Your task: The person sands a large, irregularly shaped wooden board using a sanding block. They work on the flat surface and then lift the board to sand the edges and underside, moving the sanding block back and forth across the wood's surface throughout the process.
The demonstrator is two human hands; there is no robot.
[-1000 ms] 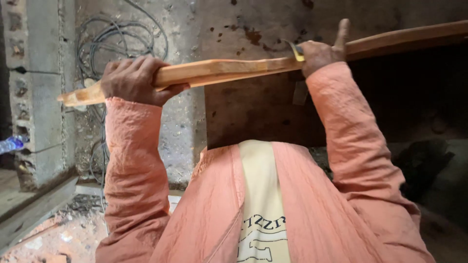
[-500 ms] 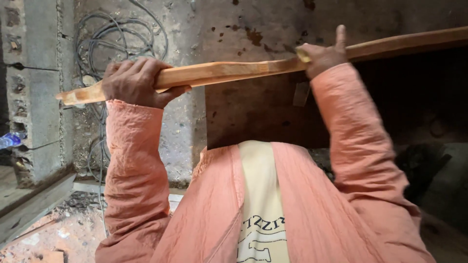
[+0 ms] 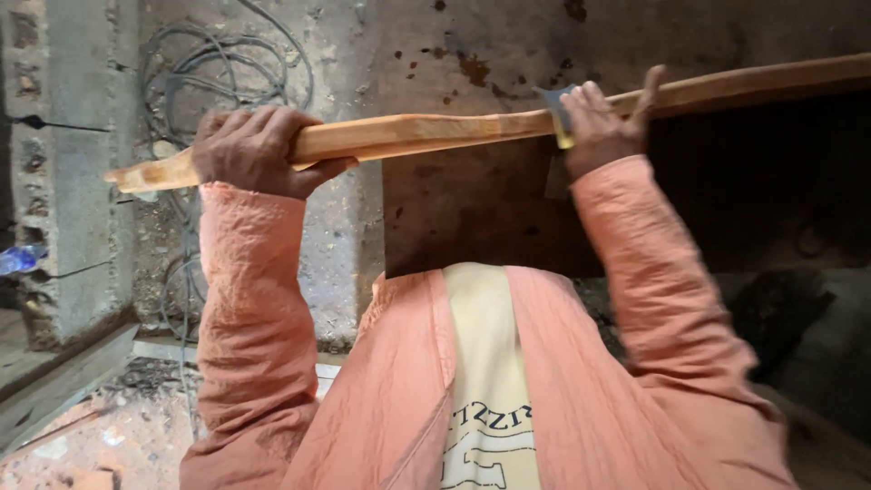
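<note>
The left hand (image 3: 257,150) is wrapped around the long orange-brown wooden stick (image 3: 426,132) held across at chest height, while the right hand (image 3: 599,127) pinches a small flat metal scraper (image 3: 555,102) against it — a slip along the grain could likely nick the fingers.

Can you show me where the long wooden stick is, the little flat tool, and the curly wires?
long wooden stick (image 3: 426,132), head view, on its bare middle between the hands.
little flat tool (image 3: 555,105), head view, on its blade above the right hand (image 3: 601,127).
curly wires (image 3: 218,68), head view, on the coil against the wall.
</note>
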